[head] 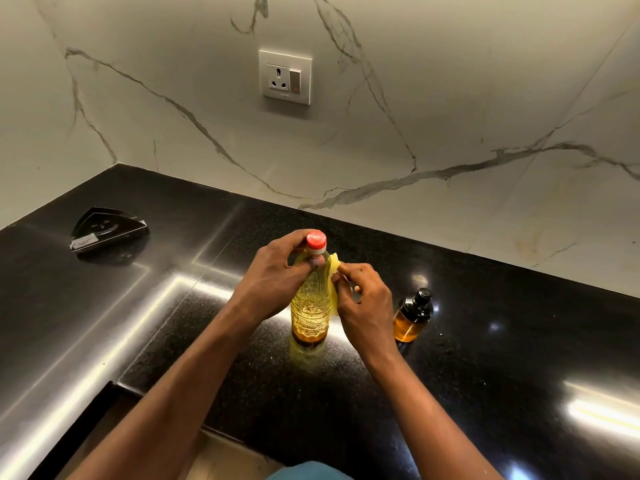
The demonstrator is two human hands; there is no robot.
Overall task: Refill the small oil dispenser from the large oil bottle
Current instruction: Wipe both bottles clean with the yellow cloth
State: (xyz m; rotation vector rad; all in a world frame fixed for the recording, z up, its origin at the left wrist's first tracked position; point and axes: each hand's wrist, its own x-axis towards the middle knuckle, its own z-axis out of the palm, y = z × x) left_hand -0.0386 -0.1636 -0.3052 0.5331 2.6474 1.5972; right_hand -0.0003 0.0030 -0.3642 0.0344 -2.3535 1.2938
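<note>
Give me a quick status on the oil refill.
Left hand grips large oil bottle neck, red cap on. Right hand pinches yellow label. Small dispenser capped, untouched. Nothing blocking.

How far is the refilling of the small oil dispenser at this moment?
Nothing is poured yet. The large clear plastic bottle of yellow oil stands upright on the black granite counter, its red cap still on. The left hand grips its neck; the right hand pinches the yellow label. The small amber glass dispenser stands apart, black top on. Opening both and pouring remain.
</note>
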